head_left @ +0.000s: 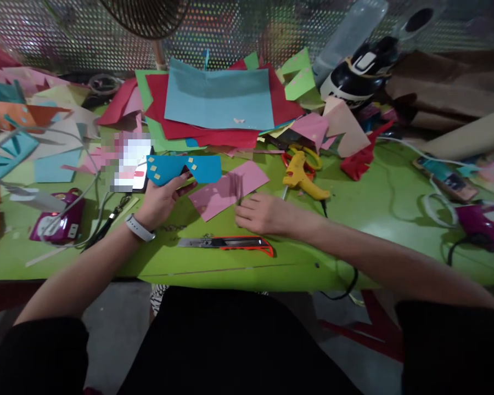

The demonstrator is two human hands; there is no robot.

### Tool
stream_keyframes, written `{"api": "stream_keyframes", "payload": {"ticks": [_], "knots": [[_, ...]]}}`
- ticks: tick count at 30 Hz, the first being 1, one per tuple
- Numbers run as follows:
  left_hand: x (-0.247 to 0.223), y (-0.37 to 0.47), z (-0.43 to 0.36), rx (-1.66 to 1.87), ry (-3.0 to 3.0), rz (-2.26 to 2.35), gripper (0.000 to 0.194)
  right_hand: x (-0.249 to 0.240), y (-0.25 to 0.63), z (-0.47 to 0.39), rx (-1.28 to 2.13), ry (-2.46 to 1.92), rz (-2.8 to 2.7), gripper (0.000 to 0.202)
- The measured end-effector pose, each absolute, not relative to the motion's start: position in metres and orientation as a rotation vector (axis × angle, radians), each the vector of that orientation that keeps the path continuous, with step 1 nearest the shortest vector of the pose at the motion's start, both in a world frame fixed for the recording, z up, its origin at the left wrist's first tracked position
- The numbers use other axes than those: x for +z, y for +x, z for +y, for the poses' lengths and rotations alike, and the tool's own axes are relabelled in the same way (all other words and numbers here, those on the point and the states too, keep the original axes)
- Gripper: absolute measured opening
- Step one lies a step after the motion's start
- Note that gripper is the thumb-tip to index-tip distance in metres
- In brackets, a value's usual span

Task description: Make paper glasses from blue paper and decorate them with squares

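Observation:
My left hand [160, 198] is closed on the lower edge of a blue paper cutout [208, 169] with small pale yellow diamonds stuck on it. Below and right of the cutout lies a pink paper strip [218, 196] with a few small pale pieces on it. At the strip's right edge, my right hand [257, 214] has its fingers curled together. A thin, dark, blurred shape [237, 187] rises from those fingertips, too smeared to name. In front of both hands rests an orange-edged utility knife [226, 243], blade pointing left.
A yellow glue gun [302, 176] lies right of the pink strip, beside yellow-handled scissors [315, 157]. Stacked coloured paper [218, 101] sits at the back. A phone [134, 162] is left of the blue cutout. Cables loop round a purple device [60, 219]; a black bottle [358, 74] leans back right.

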State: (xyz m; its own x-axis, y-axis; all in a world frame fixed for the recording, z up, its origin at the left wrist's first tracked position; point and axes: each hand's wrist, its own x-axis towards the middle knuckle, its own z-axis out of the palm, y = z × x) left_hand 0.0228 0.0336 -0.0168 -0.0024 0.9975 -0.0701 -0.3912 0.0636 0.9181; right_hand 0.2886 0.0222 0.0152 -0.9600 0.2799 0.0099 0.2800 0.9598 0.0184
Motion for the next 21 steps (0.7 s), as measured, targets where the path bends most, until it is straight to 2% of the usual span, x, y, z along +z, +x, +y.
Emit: {"api": "stream_keyframes", "payload": {"ticks": [7,12,16,21], "knots": [[-0.014,0.025,0.03,1.317,0.799,0.925,0.036,0.024,0.299,0.034,0.261,-0.422,-2.875,0.031],[-0.013,0.028,0.026,1.27,0.76,0.857,0.038,0.048,0.313,0.026,0.44,-0.862,-2.329,0.002],[-0.014,0.028,0.025,1.197,0.756,0.846,0.035,0.051,0.312,0.017,0.408,-0.876,-2.005,0.009],[-0.015,0.028,0.025,1.159,0.732,0.898,0.037,0.025,0.301,0.02,0.394,-0.789,-2.119,0.006]]}}
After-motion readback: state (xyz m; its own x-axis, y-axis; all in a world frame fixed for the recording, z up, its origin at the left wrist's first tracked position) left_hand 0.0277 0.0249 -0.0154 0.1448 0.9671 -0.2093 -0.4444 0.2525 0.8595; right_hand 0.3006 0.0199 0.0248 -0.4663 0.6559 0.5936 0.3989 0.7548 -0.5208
